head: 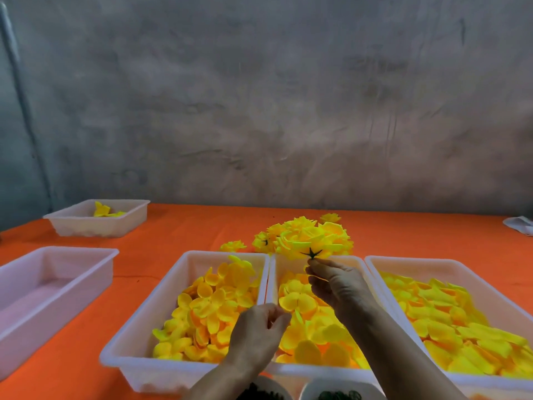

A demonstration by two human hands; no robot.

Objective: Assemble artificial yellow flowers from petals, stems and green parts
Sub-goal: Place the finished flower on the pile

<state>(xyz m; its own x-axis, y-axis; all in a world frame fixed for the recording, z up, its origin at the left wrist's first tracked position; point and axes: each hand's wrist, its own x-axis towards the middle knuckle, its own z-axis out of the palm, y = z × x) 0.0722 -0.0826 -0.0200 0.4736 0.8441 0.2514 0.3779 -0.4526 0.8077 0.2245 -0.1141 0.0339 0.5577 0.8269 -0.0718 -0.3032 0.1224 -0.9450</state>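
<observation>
Holding the assembled yellow fabric flower [310,239] by its dark green star-shaped calyx [311,253], your right hand [336,287] pinches it to place on the finished pile, left hand [256,333] loosely curled, grasp unclear.

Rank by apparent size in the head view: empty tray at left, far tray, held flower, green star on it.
1. Empty tray, though nearness to the camera inflates it.
2. Far tray, possibly the same size in reality.
3. Held flower in the right hand.
4. Green star.

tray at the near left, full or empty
Empty: the near left tray shows only its bare pale floor and walls, while the three trays to its right hold heaps of yellow petals.
</observation>
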